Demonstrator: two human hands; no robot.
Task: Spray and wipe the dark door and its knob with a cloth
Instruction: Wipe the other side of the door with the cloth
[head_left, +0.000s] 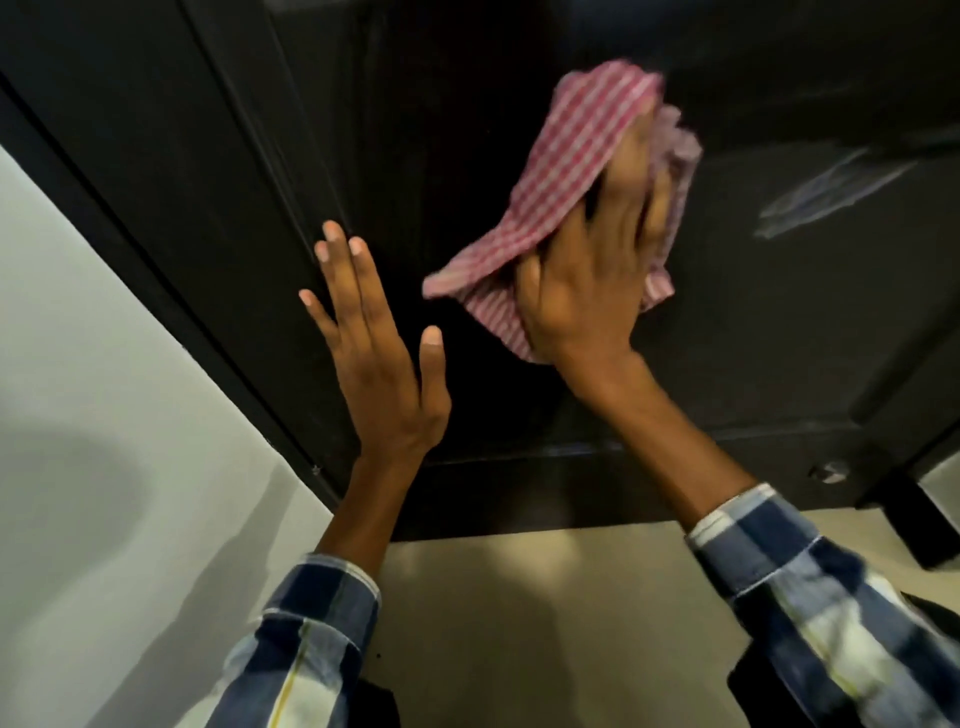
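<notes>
The dark door (779, 338) fills the upper part of the view, seen from above. My right hand (587, 280) presses a pink-and-white checked cloth (566, 171) flat against the door panel, fingers spread and blurred with motion. My left hand (374, 348) lies flat on the door near its left edge, fingers straight and apart. A pale smear of streaks (826, 192) shows on the door to the right of the cloth. No knob and no spray bottle are in view.
The dark door frame (156, 218) runs diagonally at the left beside a white wall (104, 467). A small metal fitting (831, 472) sits near the door's lower right. Beige floor (519, 623) lies below the door's bottom edge.
</notes>
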